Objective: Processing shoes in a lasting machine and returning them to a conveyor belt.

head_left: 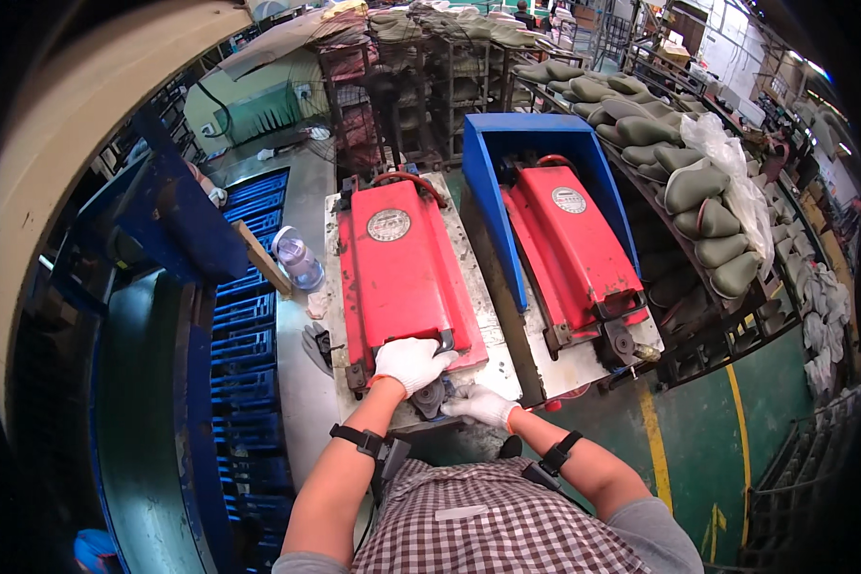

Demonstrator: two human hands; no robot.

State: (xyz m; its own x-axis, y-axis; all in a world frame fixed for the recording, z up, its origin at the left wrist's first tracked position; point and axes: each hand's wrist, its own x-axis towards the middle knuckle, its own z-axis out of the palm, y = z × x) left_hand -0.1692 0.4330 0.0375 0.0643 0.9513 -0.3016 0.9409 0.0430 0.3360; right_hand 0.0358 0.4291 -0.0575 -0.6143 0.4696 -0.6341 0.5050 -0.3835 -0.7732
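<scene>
Looks like the red cover (404, 282) lies just ahead of us, long axis pointing away, our left hand (411, 366) curled on its near end, closer than our half-curled right hand (483, 407), can't tell if either's gripping.
</scene>
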